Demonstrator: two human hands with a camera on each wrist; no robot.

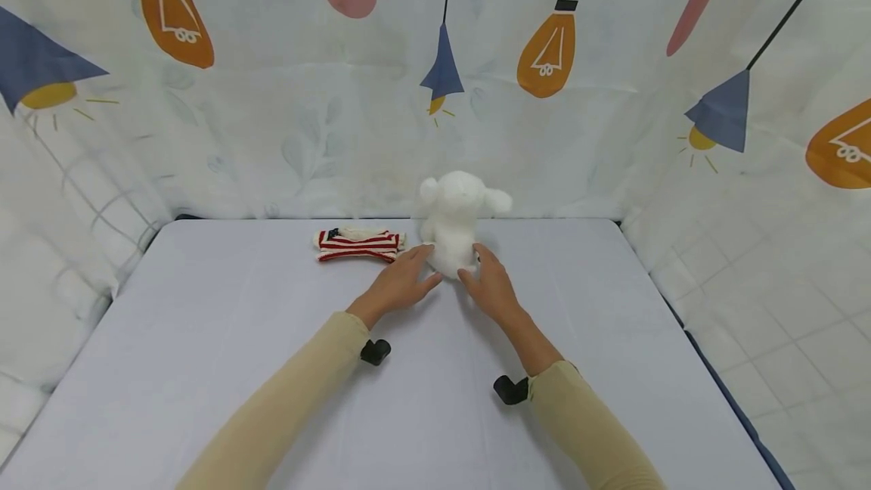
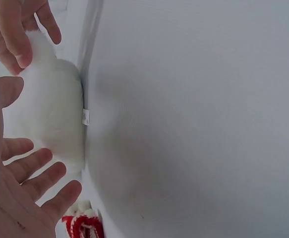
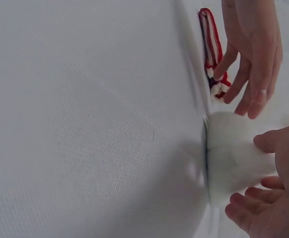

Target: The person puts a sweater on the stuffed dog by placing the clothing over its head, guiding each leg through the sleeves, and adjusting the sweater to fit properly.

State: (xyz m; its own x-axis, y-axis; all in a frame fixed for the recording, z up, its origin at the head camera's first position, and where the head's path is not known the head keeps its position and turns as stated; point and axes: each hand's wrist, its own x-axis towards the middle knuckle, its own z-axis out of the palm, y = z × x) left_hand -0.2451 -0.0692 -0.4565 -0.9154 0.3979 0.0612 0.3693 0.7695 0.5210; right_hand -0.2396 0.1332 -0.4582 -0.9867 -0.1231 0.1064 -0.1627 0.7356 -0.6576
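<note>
A white plush toy sits upright near the back edge of the table, two floppy ears or limbs standing out from its head. At its left side is my left hand, fingers spread and fairly straight. My right hand is at the other side, its fingers extended too. Whether the fingertips touch the fur I cannot tell. A small white tag shows at the toy's base in the left wrist view. Left of the toy lies a folded red-and-white striped knit piece with a dark patch, close to my left fingers.
A white cloth covers the table. Behind it hangs a pale curtain printed with lamps and bulbs, and similar sheets close off both sides. Black wrist devices sit on the sleeves.
</note>
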